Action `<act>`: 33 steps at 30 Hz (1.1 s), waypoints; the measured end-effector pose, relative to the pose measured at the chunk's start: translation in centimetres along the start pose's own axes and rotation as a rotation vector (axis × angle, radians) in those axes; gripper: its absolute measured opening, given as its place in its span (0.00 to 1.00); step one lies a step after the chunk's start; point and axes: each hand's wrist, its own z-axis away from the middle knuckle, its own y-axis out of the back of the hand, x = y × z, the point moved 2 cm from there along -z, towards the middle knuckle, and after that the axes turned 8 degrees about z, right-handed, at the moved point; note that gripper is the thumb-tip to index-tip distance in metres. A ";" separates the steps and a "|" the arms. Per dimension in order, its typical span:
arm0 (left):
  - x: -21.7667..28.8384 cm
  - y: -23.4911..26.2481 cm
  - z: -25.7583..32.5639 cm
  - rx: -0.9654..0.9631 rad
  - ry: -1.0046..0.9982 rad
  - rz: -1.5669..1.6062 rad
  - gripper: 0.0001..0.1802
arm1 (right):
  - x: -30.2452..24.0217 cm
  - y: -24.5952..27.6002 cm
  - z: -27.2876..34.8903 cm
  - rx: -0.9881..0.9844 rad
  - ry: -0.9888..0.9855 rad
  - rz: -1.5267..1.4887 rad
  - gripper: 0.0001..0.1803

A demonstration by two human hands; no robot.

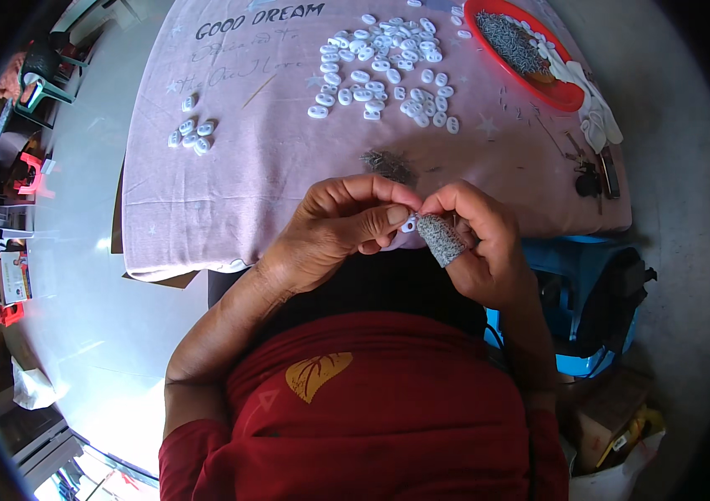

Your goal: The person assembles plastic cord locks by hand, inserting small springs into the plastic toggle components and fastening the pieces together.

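Observation:
In front of my body, over the near table edge, my left hand (346, 219) pinches a small white oval plastic piece with two holes (409, 224) between thumb and fingers. My right hand (484, 238) meets it there, fingertips closed together at the piece; whatever they hold is too small to make out. A grey speckled fabric sleeve (442, 240) covers my right thumb. Just beyond my hands lies a small heap of thin grey metal pins or screws (390, 165). Many matching white oval pieces (380, 65) are spread farther back, with a smaller group (190, 134) to the left.
A pink printed cloth (229, 184) covers the table. At the back right, a red tray (568, 98) holds more metal pins, beside white gloves (598, 117). Keys (587, 179) and a dark flat object (608, 173) lie near the right edge. A blue stool (572, 275) stands below.

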 end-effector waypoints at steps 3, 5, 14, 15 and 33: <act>-0.1 0.0 0.0 -0.006 -0.027 -0.004 0.11 | 0.0 0.1 0.1 0.030 0.011 0.034 0.10; 0.0 0.1 -0.1 -0.012 -0.048 0.016 0.10 | -0.1 0.2 0.1 0.031 0.009 0.039 0.10; 0.5 -0.2 0.4 0.045 -0.075 -0.117 0.09 | -0.2 0.2 0.1 -0.033 0.062 0.104 0.12; 0.6 -0.2 0.5 0.039 -0.066 -0.139 0.09 | -0.3 0.2 0.1 -0.031 0.068 0.110 0.13; 0.3 -0.2 0.5 -0.003 -0.244 -0.300 0.09 | -0.2 -0.2 0.1 0.034 0.152 0.142 0.15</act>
